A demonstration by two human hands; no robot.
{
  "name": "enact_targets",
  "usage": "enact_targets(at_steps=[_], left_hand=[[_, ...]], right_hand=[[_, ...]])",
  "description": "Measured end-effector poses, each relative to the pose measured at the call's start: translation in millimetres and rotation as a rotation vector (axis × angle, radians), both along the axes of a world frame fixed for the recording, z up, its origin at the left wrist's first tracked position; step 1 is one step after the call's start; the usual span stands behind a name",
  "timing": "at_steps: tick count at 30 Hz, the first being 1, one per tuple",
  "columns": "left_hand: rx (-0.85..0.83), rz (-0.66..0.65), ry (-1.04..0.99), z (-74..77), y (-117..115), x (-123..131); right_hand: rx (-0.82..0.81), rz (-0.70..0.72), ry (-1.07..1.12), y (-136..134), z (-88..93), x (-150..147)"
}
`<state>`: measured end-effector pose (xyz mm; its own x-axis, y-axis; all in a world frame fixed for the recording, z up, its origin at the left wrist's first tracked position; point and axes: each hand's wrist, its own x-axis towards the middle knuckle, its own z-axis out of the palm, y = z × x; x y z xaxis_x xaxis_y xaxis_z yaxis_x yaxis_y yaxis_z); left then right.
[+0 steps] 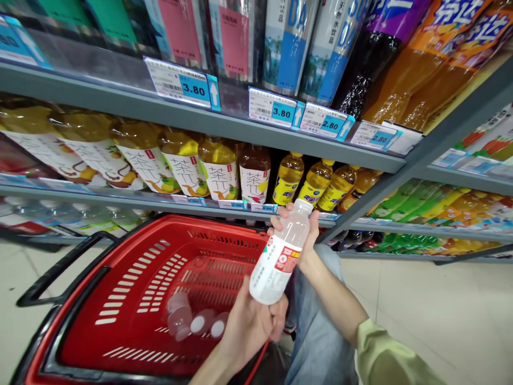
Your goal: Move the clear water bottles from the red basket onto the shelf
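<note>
A clear drink bottle (276,262) with a white and red label and a white cap is held at a tilt over the right edge of a red shopping basket (88,272). My left hand (254,321) is closed around its base from below. My right hand (310,232) grips the upper part from behind, its fingertips showing left of the bottle's neck. Inside the basket lie a few similar bottles (179,315), two with white caps facing me; their labels are blurred.
Shelves of drinks face me. On the middle shelf (224,131) edge are price tags (182,83); below stand tea bottles (218,166) and yellow-labelled bottles (288,179). The basket's black handle (44,272) folds out left. A jeans-clad leg (320,331) is beside the basket, above pale floor tiles (425,305).
</note>
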<state>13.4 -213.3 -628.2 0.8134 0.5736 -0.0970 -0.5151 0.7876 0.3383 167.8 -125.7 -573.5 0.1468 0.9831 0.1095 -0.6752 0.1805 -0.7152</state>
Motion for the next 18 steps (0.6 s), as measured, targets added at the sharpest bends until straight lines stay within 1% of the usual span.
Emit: enact_targets(at_steps=[2,4,7,10,13,15,18], left_hand=[[-0.089,-0.06,-0.05,-3.3,2.0,-1.5],[-0.123,-0.085,-0.073,-4.6,3.4,-3.1],[-0.16,-0.066,-0.033,-1.0,5.6,-4.9],[-0.196,-0.032,0.03,4.7,8.9,-6.2],[-0.237,-0.035,0.074,4.7,11.8,-7.5],[-0.221,-0.029,0.096,0.7,12.8,-8.3],[-0.087,0.026,0.125,-8.0,14.9,-10.0]], right_hand=[[0.027,0.014,0.033,1.6,-2.1,2.9],[0.059,0.041,0.076,3.1,-6.1,5.6],[0.079,0.082,0.169,4.5,-9.3,7.9],[0.096,0.108,0.226,5.2,-7.6,8.1],[0.116,0.128,0.251,6.4,-5.6,7.4],[0.129,0.145,0.263,7.7,-5.6,7.5],[0.128,0.153,0.27,10.0,-7.5,9.6]])
